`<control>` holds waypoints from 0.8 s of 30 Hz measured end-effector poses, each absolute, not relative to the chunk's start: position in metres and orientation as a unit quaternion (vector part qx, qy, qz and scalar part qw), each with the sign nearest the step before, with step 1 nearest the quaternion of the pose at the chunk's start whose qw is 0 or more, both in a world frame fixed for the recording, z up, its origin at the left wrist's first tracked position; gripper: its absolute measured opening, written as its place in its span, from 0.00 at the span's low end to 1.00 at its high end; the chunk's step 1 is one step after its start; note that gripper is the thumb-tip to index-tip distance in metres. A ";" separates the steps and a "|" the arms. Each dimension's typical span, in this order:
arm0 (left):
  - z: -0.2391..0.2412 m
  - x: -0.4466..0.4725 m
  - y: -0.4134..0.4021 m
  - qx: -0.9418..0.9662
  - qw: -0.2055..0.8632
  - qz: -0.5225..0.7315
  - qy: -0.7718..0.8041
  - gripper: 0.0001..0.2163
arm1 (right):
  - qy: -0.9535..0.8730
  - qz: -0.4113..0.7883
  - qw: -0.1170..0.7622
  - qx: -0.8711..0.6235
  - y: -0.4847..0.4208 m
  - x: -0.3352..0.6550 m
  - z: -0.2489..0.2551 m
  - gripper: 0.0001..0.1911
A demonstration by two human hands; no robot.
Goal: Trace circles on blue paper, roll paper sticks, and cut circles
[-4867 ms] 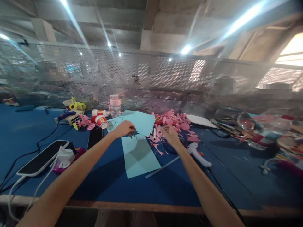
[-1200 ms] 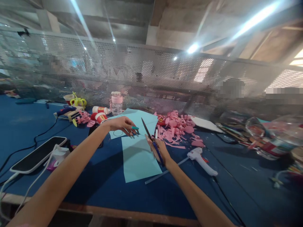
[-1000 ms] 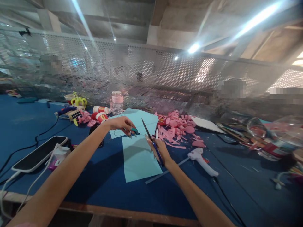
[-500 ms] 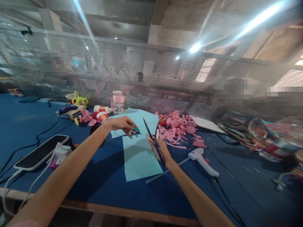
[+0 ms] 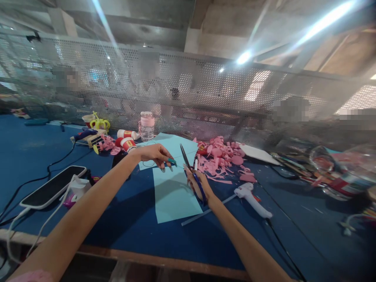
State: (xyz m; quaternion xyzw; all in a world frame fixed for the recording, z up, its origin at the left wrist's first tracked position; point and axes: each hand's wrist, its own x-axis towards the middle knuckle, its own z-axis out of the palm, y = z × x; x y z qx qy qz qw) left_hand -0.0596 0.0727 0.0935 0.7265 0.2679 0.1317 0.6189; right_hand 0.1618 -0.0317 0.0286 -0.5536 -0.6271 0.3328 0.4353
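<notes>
My left hand (image 5: pixel 157 155) is closed in a pinch on a small teal strip (image 5: pixel 172 161), perhaps paper, above the light blue sheets. In my right hand (image 5: pixel 199 184) are scissors (image 5: pixel 200 188) with blue handles, their blades a little apart and pointing up and away. The blades stand to the right of the teal strip. Below both hands lies a light blue paper sheet (image 5: pixel 173 199). Behind it, another light blue sheet (image 5: pixel 179 145) carries drawn circles, partly hidden by my left hand.
Pink paper scraps (image 5: pixel 217 156) are heaped behind my right hand. A white glue gun (image 5: pixel 252 199) with its cord lies to the right. Red-and-white paper cups (image 5: pixel 127 143) and a pink-lidded bottle (image 5: pixel 147 127) stand behind. A phone (image 5: pixel 54 187) with a white cable lies left.
The scissors' blades have opened slightly and turned a little more upright. My left hand still pinches the teal strip, nearly in the same place. The view has shifted slightly.
</notes>
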 end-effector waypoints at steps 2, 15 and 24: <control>0.093 -0.058 0.072 0.728 0.621 0.128 0.262 0.14 | -0.621 0.354 0.438 -0.545 -0.031 0.162 0.028 0.26; 0.100 -0.051 0.060 0.729 0.631 0.098 0.247 0.14 | -0.657 0.369 0.423 -0.504 -0.035 0.160 0.034 0.24; 0.102 -0.048 0.056 0.728 0.628 0.098 0.257 0.15 | -0.658 0.353 0.424 -0.512 -0.036 0.157 0.036 0.24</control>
